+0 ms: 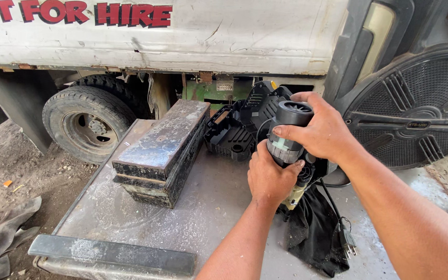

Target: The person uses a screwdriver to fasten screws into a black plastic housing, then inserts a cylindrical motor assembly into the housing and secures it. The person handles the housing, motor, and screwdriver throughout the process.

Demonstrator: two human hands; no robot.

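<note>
Big white truck body [182,36] fills the top of the view, and everything sits off the grey steel table [203,207] parked below it. Left of the table, back under the truck, there's the rear wheel [86,124] on dirt ground. Off the table's right edge leans a large black fan grille [416,109]. On the table's left half lies a stack of dark, worn metal blocks [164,150], and along the near edge a dark steel bar [112,255]. Middle of the table, toward the back, stands the black power tool [250,124], its motor housing [289,132] upright. Both hands are on that housing: the right hand [322,129] wraps closed around its black top cap, the left hand [270,176] grips closed around the grey band lower down. Beneath them a black dust bag [315,233] droops over the table, with the plug [349,243] lying at the table's right side.
</note>
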